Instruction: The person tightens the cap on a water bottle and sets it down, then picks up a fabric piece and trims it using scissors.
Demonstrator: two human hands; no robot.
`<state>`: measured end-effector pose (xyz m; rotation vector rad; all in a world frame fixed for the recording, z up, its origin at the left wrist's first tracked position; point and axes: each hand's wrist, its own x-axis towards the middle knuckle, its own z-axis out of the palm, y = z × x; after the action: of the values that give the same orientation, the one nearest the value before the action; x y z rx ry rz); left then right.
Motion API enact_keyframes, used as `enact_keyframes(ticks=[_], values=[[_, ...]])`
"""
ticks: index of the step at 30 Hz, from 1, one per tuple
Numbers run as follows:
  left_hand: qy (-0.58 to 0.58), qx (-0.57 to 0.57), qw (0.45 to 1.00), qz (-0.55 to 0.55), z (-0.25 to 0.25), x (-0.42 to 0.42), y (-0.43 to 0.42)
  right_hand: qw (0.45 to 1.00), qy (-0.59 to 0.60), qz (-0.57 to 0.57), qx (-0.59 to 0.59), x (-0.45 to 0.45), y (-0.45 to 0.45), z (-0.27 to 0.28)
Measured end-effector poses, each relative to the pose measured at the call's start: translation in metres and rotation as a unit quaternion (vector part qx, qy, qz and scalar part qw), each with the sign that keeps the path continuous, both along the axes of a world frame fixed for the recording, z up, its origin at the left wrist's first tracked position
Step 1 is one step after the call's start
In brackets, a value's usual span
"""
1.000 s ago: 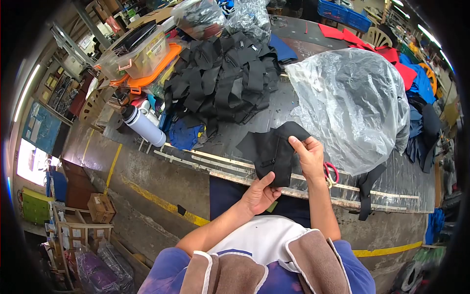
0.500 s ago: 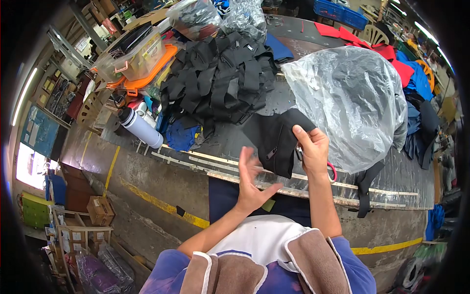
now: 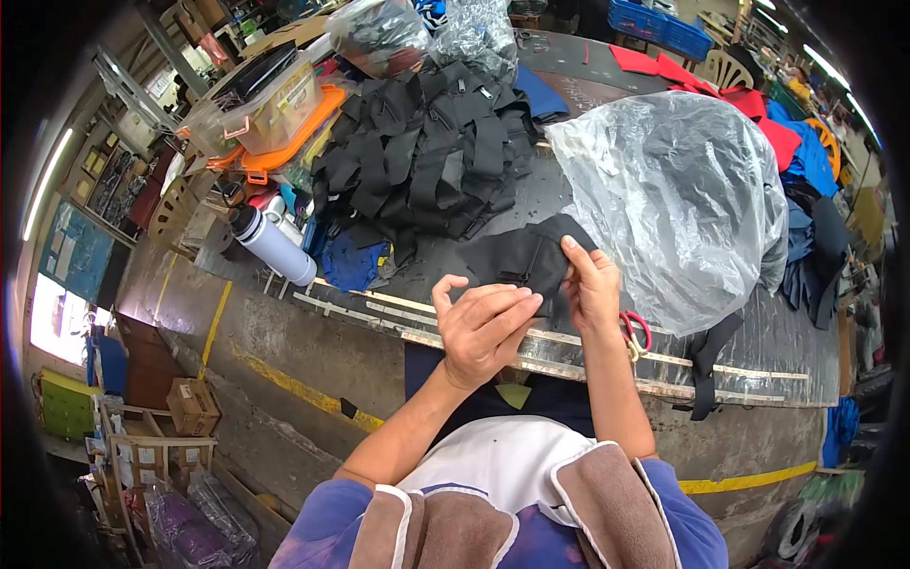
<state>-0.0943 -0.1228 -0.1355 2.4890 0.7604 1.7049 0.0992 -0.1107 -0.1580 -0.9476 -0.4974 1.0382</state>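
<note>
Fingers [image 3: 500, 305] over part-hidden black cloth [image 3: 544, 267]

The site is a textile workshop. The worktable [image 3: 777, 343] carries heaped black fabric pieces [image 3: 422, 152] and scissors [image 3: 646, 332]. Blue crates [image 3: 659, 28] stand beyond the worktable; yellow line markings [image 3: 217, 327] cross the concrete floor [image 3: 303, 327] to its left. Tube lights [image 3: 827, 64] shine beyond its right end.

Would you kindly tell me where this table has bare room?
A mostly bare strip lies beyond the held black piece, between the black pile and clear bag; another patch lies right of the hanging strap. The left end is crowded with bottle and box.
</note>
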Motion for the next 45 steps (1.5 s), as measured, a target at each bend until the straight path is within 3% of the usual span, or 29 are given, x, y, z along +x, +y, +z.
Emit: enact_keyframes(ticks=[13,16,19,20,21,23,24,27,28,29,30,31,32,35,45], values=[[0.016,-0.036,0.999,-0.027,0.028,-0.013,0.008,0.977,0.155,0.132,-0.068,-0.013,-0.005,-0.048],[0.048,-0.117,0.992,-0.021,0.036,-0.021,0.009,0.970,0.168,0.146,-0.096,-0.019,-0.017,-0.043],[0.053,-0.185,0.981,-0.040,0.053,-0.036,0.016,0.930,0.137,0.311,-0.141,-0.010,-0.032,-0.035],[0.056,-0.218,0.973,-0.050,0.057,-0.040,0.020,0.929,0.136,0.313,-0.141,-0.007,-0.039,-0.031],[0.055,-0.219,0.973,-0.048,0.057,-0.043,0.023,0.928,0.066,0.345,-0.125,-0.003,-0.047,-0.027],[-0.008,-0.329,0.938,-0.110,0.055,-0.046,0.028,0.910,-0.071,0.399,-0.090,0.005,-0.062,-0.021],[-0.039,-0.381,0.913,-0.143,0.054,-0.046,0.030,0.911,-0.071,0.397,-0.091,0.009,-0.066,-0.019],[-0.030,-0.361,0.918,-0.162,0.050,-0.041,0.032,0.948,0.007,0.308,0.083,0.019,-0.073,-0.012],[-0.026,-0.352,0.920,-0.169,0.049,-0.040,0.032,0.948,0.007,0.308,0.083,0.013,-0.071,0.001],[-0.025,-0.353,0.920,-0.169,0.049,-0.039,0.031,0.949,-0.191,0.223,0.114,0.002,-0.068,0.016],[-0.034,-0.379,0.908,-0.174,0.050,-0.038,0.029,0.906,-0.379,0.127,0.139,-0.009,-0.065,0.032],[-0.041,-0.404,0.896,-0.179,0.050,-0.036,0.027,0.819,-0.551,0.025,0.157,-0.014,-0.064,0.040],[-0.049,-0.428,0.884,-0.183,0.051,-0.035,0.027,0.819,-0.551,0.023,0.157,-0.012,-0.065,0.036],[-0.012,-0.389,0.908,-0.151,0.052,-0.034,0.029,0.867,-0.433,0.245,-0.016,-0.006,-0.065,0.021],[0.009,-0.373,0.920,-0.117,0.050,-0.035,0.034,0.847,-0.484,0.217,-0.026,-0.016,-0.066,-0.009]])
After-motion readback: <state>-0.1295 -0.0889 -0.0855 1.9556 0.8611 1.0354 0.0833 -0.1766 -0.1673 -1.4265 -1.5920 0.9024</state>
